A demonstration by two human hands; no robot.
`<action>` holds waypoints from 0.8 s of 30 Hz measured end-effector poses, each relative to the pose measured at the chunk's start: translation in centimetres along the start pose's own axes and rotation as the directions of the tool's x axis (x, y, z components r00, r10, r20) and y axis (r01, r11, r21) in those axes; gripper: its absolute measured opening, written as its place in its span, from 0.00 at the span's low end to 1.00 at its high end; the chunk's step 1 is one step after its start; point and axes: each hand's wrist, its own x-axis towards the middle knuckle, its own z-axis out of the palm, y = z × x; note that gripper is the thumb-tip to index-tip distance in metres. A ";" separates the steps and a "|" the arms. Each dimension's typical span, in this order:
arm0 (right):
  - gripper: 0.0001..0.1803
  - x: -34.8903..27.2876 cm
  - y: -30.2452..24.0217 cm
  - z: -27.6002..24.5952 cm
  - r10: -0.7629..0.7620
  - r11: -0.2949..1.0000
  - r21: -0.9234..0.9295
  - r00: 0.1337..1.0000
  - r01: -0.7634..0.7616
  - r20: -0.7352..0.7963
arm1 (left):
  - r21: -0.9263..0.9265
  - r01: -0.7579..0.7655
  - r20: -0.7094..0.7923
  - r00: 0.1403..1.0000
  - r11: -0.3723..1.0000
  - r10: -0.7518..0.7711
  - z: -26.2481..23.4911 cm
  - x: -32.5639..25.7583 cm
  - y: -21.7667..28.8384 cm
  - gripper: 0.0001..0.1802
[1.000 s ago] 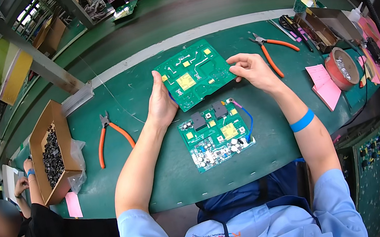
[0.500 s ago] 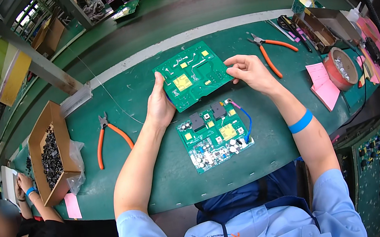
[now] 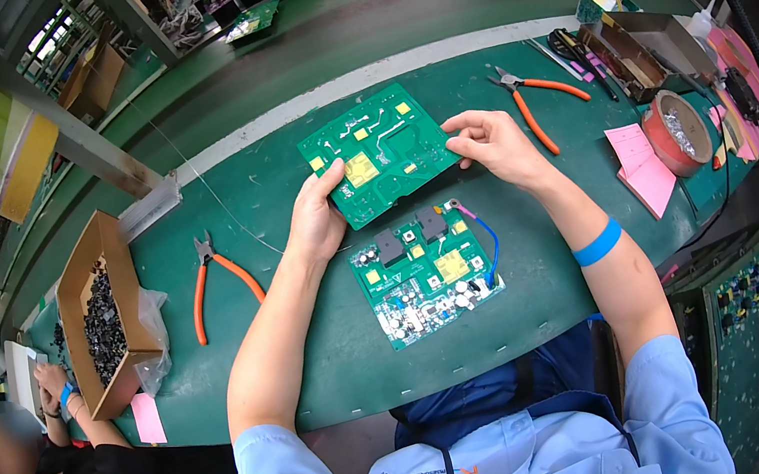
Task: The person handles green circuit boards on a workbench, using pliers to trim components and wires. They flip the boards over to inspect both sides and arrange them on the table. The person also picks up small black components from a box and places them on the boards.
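You hold the upper circuit board (image 3: 379, 152) between both hands, lifted at a tilt above the middle of the bench (image 3: 271, 83), its solder side with the yellow patches turned up toward you, which puts that face under your eyes. Your left hand (image 3: 319, 219) grips the board's near left corner, thumb on top and fingers curled beneath, so the hand is pinching the edge and not lying flat on the face. Your right hand (image 3: 490, 142) takes the right edge the same way, fingertips closed on the rim, keeping skin off the tracks. A second circuit board (image 3: 426, 272) lies flat on the bench just nearer to you, component side up, with a blue wire (image 3: 491, 240) looping along its right side; it is close beneath the held board, and I cannot tell whether the two touch. One pair of orange-handled pliers (image 3: 210, 284) rests toward the left of the bench, well apart from your hands, and another pair of pliers (image 3: 539, 102) lies just beyond your right hand. A cardboard box of dark parts (image 3: 105, 321) sits at the left edge, where a co-worker's hand (image 3: 50, 380) reaches in beside it. A roll of red tape (image 3: 675, 129) and pink slips (image 3: 641, 165) sit toward the right edge.
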 end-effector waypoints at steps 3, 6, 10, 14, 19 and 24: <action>0.13 0.1 0.0 -0.1 -0.004 1.000 -0.002 1.000 0.004 -0.006 | 0.051 -0.020 0.015 1.000 0.998 0.019 0.5 -0.2 0.3 0.16; 0.13 0.1 0.0 -0.2 -0.013 1.000 0.004 1.000 0.013 -0.008 | 0.088 -0.033 0.013 0.999 0.996 0.032 0.8 -0.3 0.4 0.16; 0.13 0.1 0.1 -0.1 -0.020 1.000 0.008 1.000 0.020 -0.004 | 0.092 -0.036 0.018 0.999 0.995 0.035 0.7 -0.3 0.4 0.16; 0.13 0.1 0.1 -0.1 -0.026 1.000 0.005 1.000 0.026 -0.001 | 0.100 -0.042 0.008 0.999 0.994 0.041 0.6 -0.2 0.3 0.15; 0.13 0.1 0.4 0.0 -0.027 1.000 0.006 1.000 0.027 -0.006 | 0.114 -0.033 -0.016 0.999 0.993 0.035 0.6 -0.3 0.3 0.15; 0.13 0.2 0.4 0.2 -0.045 0.999 0.008 0.999 0.045 0.001 | 0.147 -0.005 -0.057 0.998 0.989 0.014 0.5 -0.4 0.5 0.15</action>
